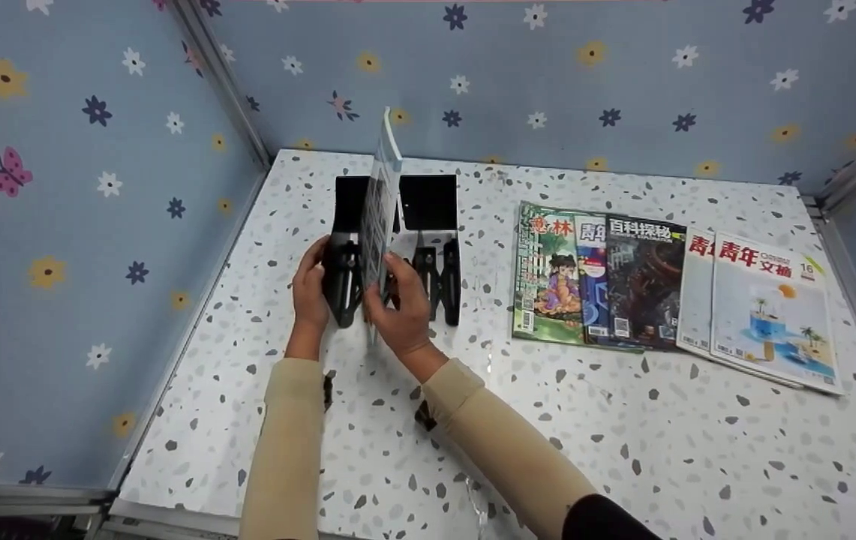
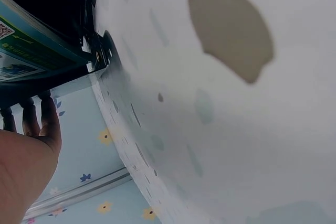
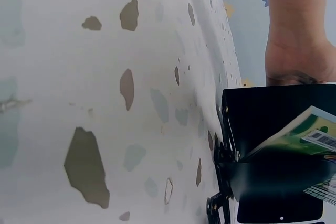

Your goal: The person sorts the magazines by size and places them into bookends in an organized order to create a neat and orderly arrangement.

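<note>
Right hand (image 1: 408, 311) pinches thin, upright, pale-edged magazine (image 1: 378, 214) within black rack (image 1: 429, 202); left hand (image 1: 310, 296), fingers extended, touches rack's left side.

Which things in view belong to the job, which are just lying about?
Job in hand:
upright magazine, held by right hand
black rack, touched by left hand

Lying about, probably:
overlapping magazines off to the right, untouched

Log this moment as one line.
Left hand: touches black stand | Right hand: grips roughly upright magazine | Table: fanned magazines right of stand
</note>
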The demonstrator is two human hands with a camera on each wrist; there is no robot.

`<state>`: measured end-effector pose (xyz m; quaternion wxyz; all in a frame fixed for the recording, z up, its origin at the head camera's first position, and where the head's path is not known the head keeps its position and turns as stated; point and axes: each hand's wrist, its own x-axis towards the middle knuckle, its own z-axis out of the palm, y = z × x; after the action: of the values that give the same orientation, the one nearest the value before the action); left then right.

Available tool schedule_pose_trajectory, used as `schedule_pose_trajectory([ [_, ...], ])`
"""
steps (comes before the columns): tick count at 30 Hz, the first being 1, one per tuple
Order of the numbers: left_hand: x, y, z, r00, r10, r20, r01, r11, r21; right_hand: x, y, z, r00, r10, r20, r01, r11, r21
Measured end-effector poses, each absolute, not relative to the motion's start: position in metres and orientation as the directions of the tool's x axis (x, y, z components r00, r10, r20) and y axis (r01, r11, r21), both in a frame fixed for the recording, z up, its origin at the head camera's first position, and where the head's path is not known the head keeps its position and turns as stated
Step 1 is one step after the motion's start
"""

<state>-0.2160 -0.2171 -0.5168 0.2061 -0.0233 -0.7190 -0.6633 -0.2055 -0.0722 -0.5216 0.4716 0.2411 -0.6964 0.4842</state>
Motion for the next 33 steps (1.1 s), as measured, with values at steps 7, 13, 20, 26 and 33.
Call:
schedule_pose_trajectory([
  [7,-0.215,-0.217,-0.518,-0.913,-0.236,0.333,0.318,0.1,0.943,-0.204,-0.071,-0.515,-0.476,0.171,0.863,-0.799,0.328,-0.505],
  [13,-0.215,-0.218,-0.518,-0.906,-0.247,0.343,0.33,0.094,0.939,-0.198,-0.069,-0.501,-0.625,0.217,0.75,-0.704,0.259,-0.661],
  [20,-0.215,-0.219,-0.519,-0.905,-0.237,0.352,0.336,0.106,0.936,-0.193,-0.065,-0.479,-0.767,0.214,0.605,-0.533,0.312,-0.786],
  [26,-0.214,-0.219,-0.519,-0.902,-0.223,0.369,0.363,0.071,0.929,-0.191,-0.061,-0.47,-0.807,0.168,0.566,-0.521,0.246,-0.817],
  [33,-0.214,-0.218,-0.519,-0.905,-0.231,0.357,0.345,0.094,0.934,-0.19,-0.058,-0.465,-0.813,0.14,0.566,-0.544,0.168,-0.822],
])
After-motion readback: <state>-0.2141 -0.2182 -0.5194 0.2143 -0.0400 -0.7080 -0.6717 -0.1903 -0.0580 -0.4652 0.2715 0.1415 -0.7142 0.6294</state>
